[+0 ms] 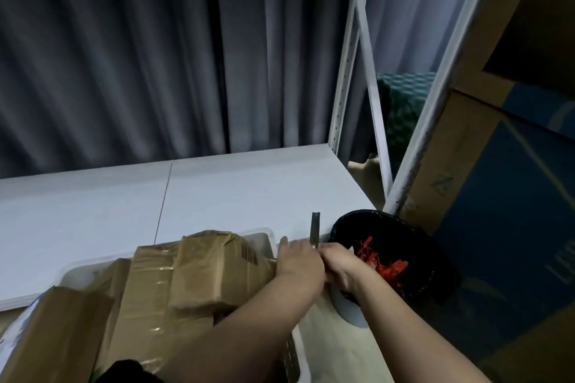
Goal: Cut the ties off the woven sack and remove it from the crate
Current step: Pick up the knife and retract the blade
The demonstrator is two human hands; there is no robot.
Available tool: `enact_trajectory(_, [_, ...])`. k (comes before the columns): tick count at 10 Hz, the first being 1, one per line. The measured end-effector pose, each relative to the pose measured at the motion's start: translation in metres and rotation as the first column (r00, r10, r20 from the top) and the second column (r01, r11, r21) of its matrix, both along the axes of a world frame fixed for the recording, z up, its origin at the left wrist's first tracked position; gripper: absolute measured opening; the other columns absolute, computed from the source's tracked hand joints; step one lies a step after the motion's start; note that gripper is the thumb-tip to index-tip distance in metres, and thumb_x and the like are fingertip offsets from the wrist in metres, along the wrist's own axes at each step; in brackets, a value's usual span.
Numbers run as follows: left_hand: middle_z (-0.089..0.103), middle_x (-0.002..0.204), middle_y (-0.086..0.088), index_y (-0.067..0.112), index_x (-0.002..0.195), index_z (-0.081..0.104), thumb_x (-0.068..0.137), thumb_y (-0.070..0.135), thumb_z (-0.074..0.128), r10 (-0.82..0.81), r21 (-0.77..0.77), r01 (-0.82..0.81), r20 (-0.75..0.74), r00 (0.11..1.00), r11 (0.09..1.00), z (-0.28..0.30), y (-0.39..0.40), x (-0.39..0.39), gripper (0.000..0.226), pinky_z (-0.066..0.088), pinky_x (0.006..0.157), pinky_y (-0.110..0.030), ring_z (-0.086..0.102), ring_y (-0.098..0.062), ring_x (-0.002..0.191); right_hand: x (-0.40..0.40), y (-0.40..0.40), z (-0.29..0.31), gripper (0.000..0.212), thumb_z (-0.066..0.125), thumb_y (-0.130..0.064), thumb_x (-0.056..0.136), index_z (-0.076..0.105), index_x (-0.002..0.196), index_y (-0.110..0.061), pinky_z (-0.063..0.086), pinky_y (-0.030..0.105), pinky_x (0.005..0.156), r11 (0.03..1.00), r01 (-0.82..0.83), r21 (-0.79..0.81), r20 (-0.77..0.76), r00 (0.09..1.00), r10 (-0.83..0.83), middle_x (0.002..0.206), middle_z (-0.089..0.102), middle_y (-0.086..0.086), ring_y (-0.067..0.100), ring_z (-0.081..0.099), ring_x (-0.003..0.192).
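1. At the near left, boxes (199,274) are filling the white crate (267,235), which is sitting against the shelf (236,183); no woven sack is showing, so you cannot tell where it lies.
2. Your left hand (298,264) is resting with fingers fairly straight at the crate's right rim, probably steadying something there.
3. Your right hand (337,264) is curling around a tool, and a thin blade (315,228) is pointing up between both hands, likely ready for cutting.
4. At the right, the black bin (404,246) is holding red scraps (379,261), seemingly cut ties, within easy reach.
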State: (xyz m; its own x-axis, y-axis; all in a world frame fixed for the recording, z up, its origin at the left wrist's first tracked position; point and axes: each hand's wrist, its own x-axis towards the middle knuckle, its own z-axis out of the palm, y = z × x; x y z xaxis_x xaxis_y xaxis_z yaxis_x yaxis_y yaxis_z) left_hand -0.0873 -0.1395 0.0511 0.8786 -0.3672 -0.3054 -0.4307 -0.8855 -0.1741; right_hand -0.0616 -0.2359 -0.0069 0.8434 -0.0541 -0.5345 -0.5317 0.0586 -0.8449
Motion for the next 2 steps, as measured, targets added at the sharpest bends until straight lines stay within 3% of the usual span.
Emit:
enact_trajectory(1, [0.030,0.149,-0.015,0.006,0.147,0.028,0.100,0.024,0.037,-0.039,0.164,0.042,-0.023,0.999,0.986,-0.010,0.000,0.026,0.052,0.002,0.117,-0.046,0.025,-0.030,0.139,0.032,0.001,-0.031,0.016,0.056,0.001,0.089,0.061,0.075,-0.004,0.045,0.019,0.047,1.000,0.026,0.015,-0.053,0.998,-0.025,0.059,0.059,0.007,0.015,0.053,0.051])
enact_trajectory(2, [0.029,0.151,-0.015,0.006,0.147,0.026,0.100,0.028,0.035,-0.104,0.271,0.101,0.000,0.995,0.957,-0.020,-0.004,0.041,0.053,0.001,0.117,-0.046,0.024,-0.031,0.140,0.057,0.002,-0.058,0.018,0.059,-0.011,0.091,0.066,0.097,0.005,0.040,0.024,0.053,0.997,0.041,-0.070,-0.056,0.997,-0.045,0.077,0.059,0.014,0.018,0.051,0.060])
